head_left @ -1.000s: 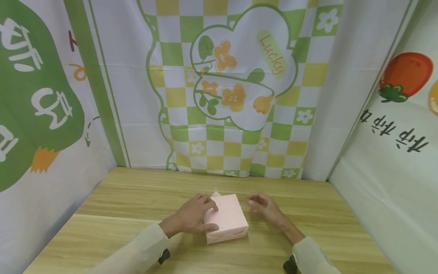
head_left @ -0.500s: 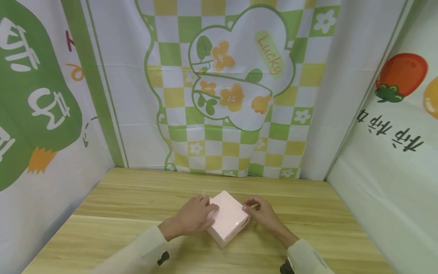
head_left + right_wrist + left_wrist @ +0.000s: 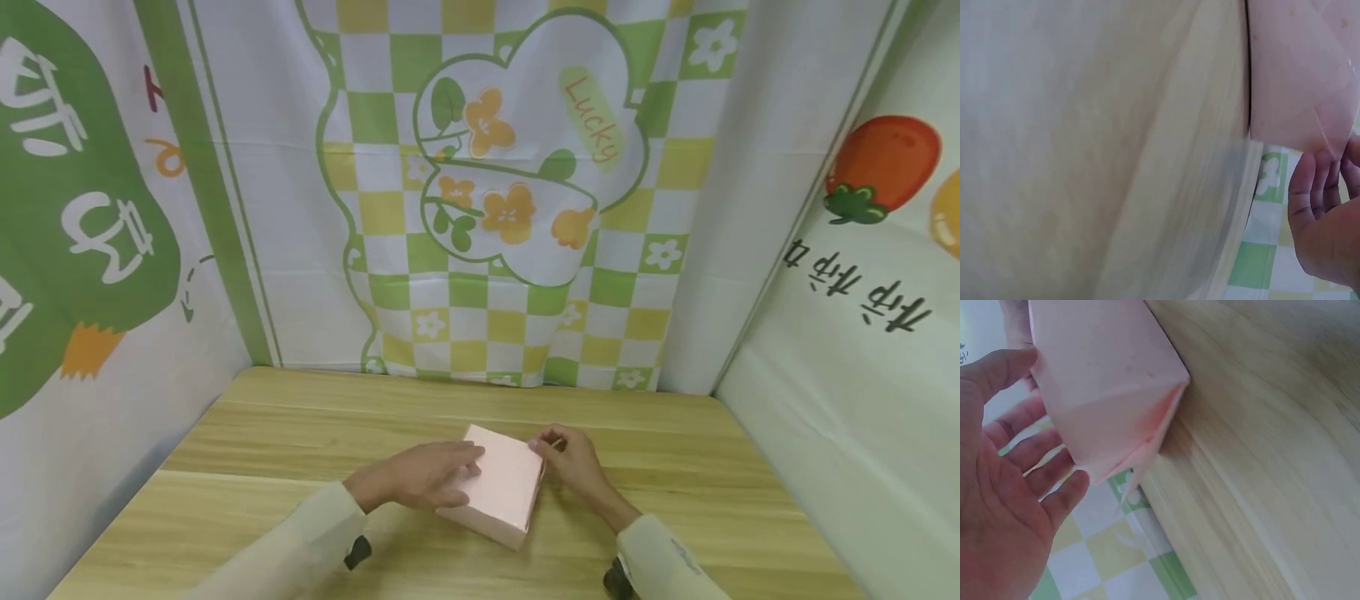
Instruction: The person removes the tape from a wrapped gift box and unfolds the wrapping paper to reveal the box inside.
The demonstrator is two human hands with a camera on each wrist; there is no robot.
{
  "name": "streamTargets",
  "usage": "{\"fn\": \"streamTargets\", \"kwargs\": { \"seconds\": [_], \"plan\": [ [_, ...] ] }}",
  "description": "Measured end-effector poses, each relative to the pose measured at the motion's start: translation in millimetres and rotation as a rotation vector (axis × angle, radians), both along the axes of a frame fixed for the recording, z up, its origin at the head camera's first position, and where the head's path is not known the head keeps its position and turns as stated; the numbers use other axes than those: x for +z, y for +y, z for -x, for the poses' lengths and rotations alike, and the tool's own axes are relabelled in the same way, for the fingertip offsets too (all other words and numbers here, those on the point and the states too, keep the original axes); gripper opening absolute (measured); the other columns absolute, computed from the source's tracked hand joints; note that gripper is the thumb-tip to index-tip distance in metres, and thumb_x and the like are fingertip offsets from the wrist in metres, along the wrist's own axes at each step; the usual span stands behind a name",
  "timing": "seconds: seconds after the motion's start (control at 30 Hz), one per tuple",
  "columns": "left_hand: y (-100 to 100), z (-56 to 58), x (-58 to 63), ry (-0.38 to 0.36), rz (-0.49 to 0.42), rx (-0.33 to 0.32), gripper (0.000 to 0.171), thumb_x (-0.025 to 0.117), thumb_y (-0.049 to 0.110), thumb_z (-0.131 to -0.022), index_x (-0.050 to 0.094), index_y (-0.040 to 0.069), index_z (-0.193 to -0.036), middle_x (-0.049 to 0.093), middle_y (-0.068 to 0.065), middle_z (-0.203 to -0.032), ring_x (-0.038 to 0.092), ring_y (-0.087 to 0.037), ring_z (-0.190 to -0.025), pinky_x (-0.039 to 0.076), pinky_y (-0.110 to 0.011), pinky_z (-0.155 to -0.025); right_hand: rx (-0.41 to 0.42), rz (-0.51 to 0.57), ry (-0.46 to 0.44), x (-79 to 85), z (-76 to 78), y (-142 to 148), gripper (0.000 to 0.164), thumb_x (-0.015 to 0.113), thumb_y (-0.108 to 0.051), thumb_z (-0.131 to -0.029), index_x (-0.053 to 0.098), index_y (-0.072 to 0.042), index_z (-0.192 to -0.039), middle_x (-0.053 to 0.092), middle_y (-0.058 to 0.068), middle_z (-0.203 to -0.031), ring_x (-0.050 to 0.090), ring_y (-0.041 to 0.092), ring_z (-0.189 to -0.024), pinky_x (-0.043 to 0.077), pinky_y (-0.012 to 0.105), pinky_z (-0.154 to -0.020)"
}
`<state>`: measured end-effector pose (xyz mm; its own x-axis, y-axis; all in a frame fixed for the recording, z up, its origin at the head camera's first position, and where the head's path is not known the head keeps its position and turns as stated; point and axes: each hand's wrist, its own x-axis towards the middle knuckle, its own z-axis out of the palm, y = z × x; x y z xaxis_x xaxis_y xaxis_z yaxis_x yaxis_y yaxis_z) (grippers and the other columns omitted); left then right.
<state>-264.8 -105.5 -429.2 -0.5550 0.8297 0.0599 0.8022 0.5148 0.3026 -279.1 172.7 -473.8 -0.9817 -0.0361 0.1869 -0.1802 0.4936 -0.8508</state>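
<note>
A box wrapped in pale pink paper [image 3: 501,479] lies flat on the wooden table, turned slightly askew. My left hand [image 3: 429,477] rests on its left side, fingers rather straight and spread over the top. In the left wrist view, those fingers touch the pink box [image 3: 1104,356], and a loose paper flap [image 3: 1141,450] sticks out at one end. My right hand [image 3: 573,462] pinches the far right corner, thumb at the top edge. The right wrist view shows its curled fingers [image 3: 1313,187] against the folded paper end [image 3: 1297,106]; the thumb is partly cut off.
The wooden table [image 3: 300,442] extends around the box on all sides. A checked green and yellow curtain [image 3: 465,333] hangs behind its far edge. Printed cloth walls [image 3: 847,400] stand at left and right.
The pink box has turned counterclockwise, its folded end swinging from the near side to the right. My right hand has come in from apart to its corner. The left fingers have straightened.
</note>
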Motion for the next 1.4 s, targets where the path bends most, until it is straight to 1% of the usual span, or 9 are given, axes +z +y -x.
{"fn": "streamTargets", "kwargs": {
  "seconds": [0.2, 0.3, 0.43, 0.6, 0.83, 1.03, 1.13, 1.3, 1.4],
  "plan": [
    [-1, 1.3, -4.0, 0.049, -0.019, 0.002, 0.039, 0.062, 0.039, -0.095, 0.058, 0.013, -0.124, 0.053, -0.009, -0.146, 0.048, -0.03, -0.137, 0.038, -0.048, -0.114, 0.066, 0.068, -0.096, 1.9, -6.9, -1, 0.024, 0.072, -0.016, -0.089, 0.068, -0.004, -0.11, 0.065, 0.013, -0.109, 0.063, 0.022, -0.091, 0.055, 0.027, -0.071],
    [1, 2.9, -4.6, 0.107, -0.027, -0.015, 0.028, 0.062, 0.037, -0.095, 0.061, 0.016, -0.113, 0.056, -0.012, -0.143, 0.051, -0.027, -0.134, 0.036, -0.049, -0.116, 0.074, 0.072, -0.108, 2.6, -4.3, -2, 0.027, 0.071, -0.016, -0.09, 0.068, -0.006, -0.114, 0.065, 0.013, -0.112, 0.064, 0.024, -0.096, 0.057, 0.03, -0.075],
    [4, 4.3, -4.3, 0.145, -0.005, 0.001, 0.039, 0.067, 0.033, -0.091, 0.061, 0.013, -0.124, 0.062, -0.007, -0.134, 0.055, -0.023, -0.129, 0.037, -0.045, -0.115, 0.065, 0.071, -0.089, 2.3, -0.2, -5, 0.023, 0.072, -0.015, -0.089, 0.069, -0.007, -0.111, 0.066, 0.012, -0.111, 0.065, 0.024, -0.096, 0.058, 0.032, -0.078],
    [6, 2.7, -3.6, 0.138, 0.014, 0.038, 0.052, 0.069, 0.04, -0.089, 0.063, 0.009, -0.13, 0.058, -0.008, -0.134, 0.051, -0.025, -0.128, 0.041, -0.041, -0.111, 0.077, 0.025, 0.044, 1.6, -0.5, -10, 0.011, 0.071, -0.008, -0.089, 0.07, -0.006, -0.1, 0.068, 0.013, -0.105, 0.067, 0.027, -0.096, 0.059, 0.029, -0.077],
    [3, -1.5, -5.8, -0.015, -0.005, 0.055, 0.065, 0.062, 0.044, -0.094, 0.048, 0.001, -0.141, 0.045, -0.016, -0.151, 0.034, -0.036, -0.145, 0.032, -0.046, -0.119, 0.198, -0.247, 0.247, 7.6, -10.4, -14, 0.017, 0.072, -0.014, -0.089, 0.076, -0.013, -0.105, 0.064, 0.008, -0.112, 0.06, 0.025, -0.104, 0.057, 0.029, -0.075],
    [4, -1.6, -3.8, -0.018, 0.025, 0.055, 0.064, 0.061, 0.044, -0.095, 0.047, 0.003, -0.142, 0.041, -0.017, -0.154, 0.034, -0.037, -0.145, 0.033, -0.046, -0.119, 0.312, -0.395, 0.397, 14.1, -19.6, -9, 0.012, 0.073, -0.011, -0.087, 0.078, -0.011, -0.098, 0.066, 0.008, -0.105, 0.062, 0.022, -0.099, 0.055, 0.039, -0.086],
    [4, -0.3, -3.3, -0.024, 0.033, 0.041, 0.065, 0.061, 0.042, -0.096, 0.044, 0.002, -0.143, 0.044, -0.016, -0.153, 0.034, -0.036, -0.145, 0.034, -0.047, -0.118, 0.325, -0.411, 0.412, 17.1, -21.5, -9, 0.007, 0.074, -0.01, -0.085, 0.078, -0.014, -0.09, 0.066, 0.002, -0.099, 0.062, 0.018, -0.094, 0.055, 0.034, -0.08],
    [3, 1.8, -3.5, -0.065, 0.033, 0.036, 0.069, 0.062, 0.042, -0.096, 0.038, 0.001, -0.147, 0.046, -0.013, -0.151, 0.032, -0.035, -0.147, 0.032, -0.046, -0.119, 0.325, -0.42, 0.364, 21.0, -23.9, -9, 0.01, 0.075, -0.011, -0.084, 0.072, -0.02, -0.081, 0.066, -0.004, -0.092, 0.061, 0.011, -0.087, 0.055, 0.028, -0.073],
    [3, 2.3, -4.0, -0.079, 0.027, 0.034, 0.073, 0.061, 0.042, -0.096, 0.035, -0.001, -0.148, 0.05, -0.01, -0.149, 0.031, -0.034, -0.147, 0.03, -0.046, -0.12, 0.325, -0.425, 0.327, 20.5, -24.5, -7, 0.007, 0.075, -0.012, -0.085, 0.073, -0.017, -0.088, 0.065, -0.004, -0.093, 0.06, 0.011, -0.086, 0.055, 0.026, -0.073]
  ]
}}
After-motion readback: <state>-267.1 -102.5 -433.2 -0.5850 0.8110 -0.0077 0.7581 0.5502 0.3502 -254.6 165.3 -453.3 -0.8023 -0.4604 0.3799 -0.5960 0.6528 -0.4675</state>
